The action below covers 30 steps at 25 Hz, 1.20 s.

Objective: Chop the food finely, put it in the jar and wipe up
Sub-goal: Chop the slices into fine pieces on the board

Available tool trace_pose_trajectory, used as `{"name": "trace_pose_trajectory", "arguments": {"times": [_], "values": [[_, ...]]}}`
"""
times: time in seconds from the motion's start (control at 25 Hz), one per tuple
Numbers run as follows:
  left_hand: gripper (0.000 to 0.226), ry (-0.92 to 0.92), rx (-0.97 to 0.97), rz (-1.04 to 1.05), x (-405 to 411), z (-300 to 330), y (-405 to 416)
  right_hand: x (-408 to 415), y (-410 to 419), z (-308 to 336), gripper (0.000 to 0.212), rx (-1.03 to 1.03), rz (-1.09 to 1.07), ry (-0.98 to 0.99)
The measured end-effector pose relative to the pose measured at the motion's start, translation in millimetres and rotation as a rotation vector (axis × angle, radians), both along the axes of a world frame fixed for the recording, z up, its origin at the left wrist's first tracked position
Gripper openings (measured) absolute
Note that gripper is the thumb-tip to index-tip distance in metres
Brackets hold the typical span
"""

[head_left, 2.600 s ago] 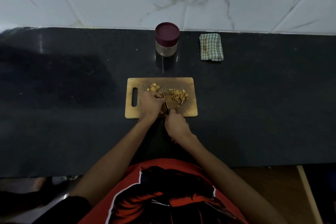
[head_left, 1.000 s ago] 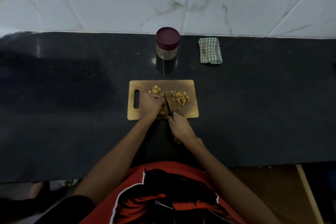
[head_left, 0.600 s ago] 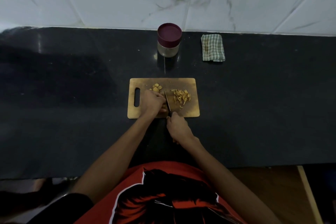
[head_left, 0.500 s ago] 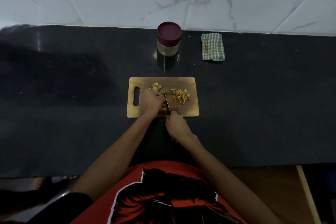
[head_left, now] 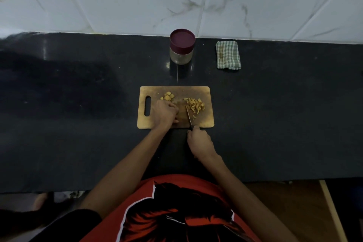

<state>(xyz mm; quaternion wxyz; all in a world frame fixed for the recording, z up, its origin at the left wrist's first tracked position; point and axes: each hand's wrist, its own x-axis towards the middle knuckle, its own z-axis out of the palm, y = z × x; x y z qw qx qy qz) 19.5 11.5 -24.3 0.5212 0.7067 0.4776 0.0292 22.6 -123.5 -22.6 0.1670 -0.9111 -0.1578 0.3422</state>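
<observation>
A wooden cutting board (head_left: 206, 92) lies on the black counter. On it sit a small heap of yellow slices (head_left: 168, 96) at the back left and a pile of thin chopped strips (head_left: 195, 105) to the right. My left hand (head_left: 166, 113) rests curled on the board, fingers pressed down on a piece that I cannot see. My right hand (head_left: 200, 141) grips the handle of a knife (head_left: 188, 117), its blade lying on the board between my left hand and the strips. A jar (head_left: 181, 49) with a maroon lid on stands behind the board.
A folded green checked cloth (head_left: 228, 55) lies at the back right of the jar, by the white tiled wall (head_left: 196, 0). The dark counter (head_left: 78, 114) stretches wide on both sides. Its front edge is at my waist.
The knife has shifted slightly right, away from my left hand and nearer the strips. My left hand stays curled on the board. The camera view has wobbled a little.
</observation>
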Motion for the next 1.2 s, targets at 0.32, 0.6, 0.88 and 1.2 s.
{"name": "trace_pose_trajectory", "arguments": {"times": [0.32, 0.6, 0.88, 1.2], "values": [[0.013, -0.047, 0.007, -0.115, -6.0, 1.4, 13.1, 7.5, -2.4, 9.9, 0.021, 0.072, -0.028, 0.073], [0.017, -0.139, 0.090, -0.094, -12.6, 0.4, 27.0, 1.5, 12.7, 8.3, 0.024, 0.062, 0.070, 0.094], [0.017, -0.105, 0.148, -0.142, -19.3, -7.6, 23.4, 19.1, -3.1, 6.4, 0.021, 0.040, -0.035, 0.004], [0.022, -0.096, 0.196, -0.226, -18.7, -6.9, 17.2, 19.5, -12.0, 9.1, 0.024, 0.076, -0.015, -0.167]]}}
